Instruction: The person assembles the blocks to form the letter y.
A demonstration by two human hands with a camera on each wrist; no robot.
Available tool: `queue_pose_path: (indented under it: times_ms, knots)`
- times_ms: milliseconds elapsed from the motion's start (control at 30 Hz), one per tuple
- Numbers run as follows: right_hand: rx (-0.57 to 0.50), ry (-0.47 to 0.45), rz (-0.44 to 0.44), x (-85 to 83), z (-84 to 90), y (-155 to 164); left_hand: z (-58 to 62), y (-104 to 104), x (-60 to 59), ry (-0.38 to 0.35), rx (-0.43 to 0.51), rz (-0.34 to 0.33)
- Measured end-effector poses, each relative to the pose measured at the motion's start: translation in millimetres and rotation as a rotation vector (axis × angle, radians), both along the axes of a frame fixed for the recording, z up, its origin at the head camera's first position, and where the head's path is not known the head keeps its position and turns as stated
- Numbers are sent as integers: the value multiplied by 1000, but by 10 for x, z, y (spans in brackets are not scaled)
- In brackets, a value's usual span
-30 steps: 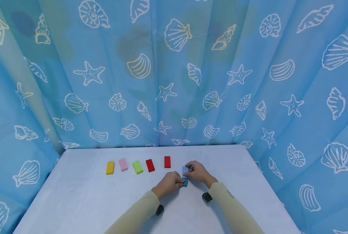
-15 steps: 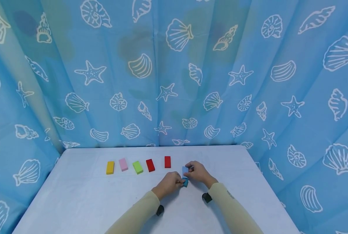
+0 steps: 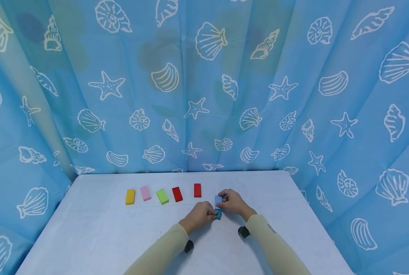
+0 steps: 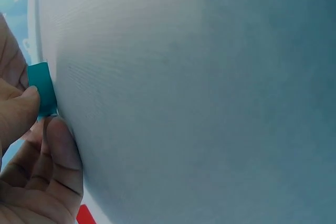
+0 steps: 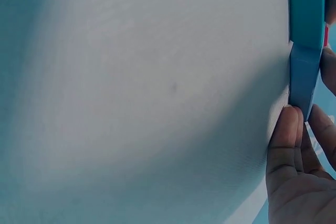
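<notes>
Two rectangular blocks lie end to end on the white table, their short ends meeting in the right wrist view: a light blue block point(image 3: 218, 200) and, nearer the person, a teal block point(image 3: 218, 216). My left hand point(image 3: 197, 214) pinches the teal block between thumb and fingers; in the left wrist view the thumb lies against that teal block point(image 4: 44, 90). My right hand point(image 3: 234, 203) pinches the light blue block point(image 5: 303, 77) at its far end and side. The fingers partly cover both blocks in the head view.
Left of the hands, a row of blocks lies on the white table point(image 3: 122, 236): yellow point(image 3: 130, 197), pink point(image 3: 145, 193), light green point(image 3: 162, 196), a tilted red block point(image 3: 177, 194) and a straighter red block point(image 3: 197, 190). A blue shell-print curtain point(image 3: 204, 130) hangs behind the table.
</notes>
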State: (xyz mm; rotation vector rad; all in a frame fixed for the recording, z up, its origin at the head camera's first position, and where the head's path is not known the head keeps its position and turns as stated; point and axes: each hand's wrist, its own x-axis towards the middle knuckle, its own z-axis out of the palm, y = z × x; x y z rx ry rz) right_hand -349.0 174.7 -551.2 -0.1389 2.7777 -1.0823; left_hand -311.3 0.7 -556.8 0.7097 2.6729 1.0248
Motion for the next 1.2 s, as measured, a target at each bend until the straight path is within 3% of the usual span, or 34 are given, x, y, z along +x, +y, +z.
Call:
queue_pose_path:
  times_ms: [433, 900, 1200]
  knots:
    - [-32, -9, 20, -161, -26, -1, -12, -70, -69, -47, 24, 53]
    - [-131, -82, -9, -568, 43, 20, -18, -44, -57, -62, 48, 66]
    - [-122, -90, 109, -709, 154, -219, -37, -38, -50, -77, 71, 55]
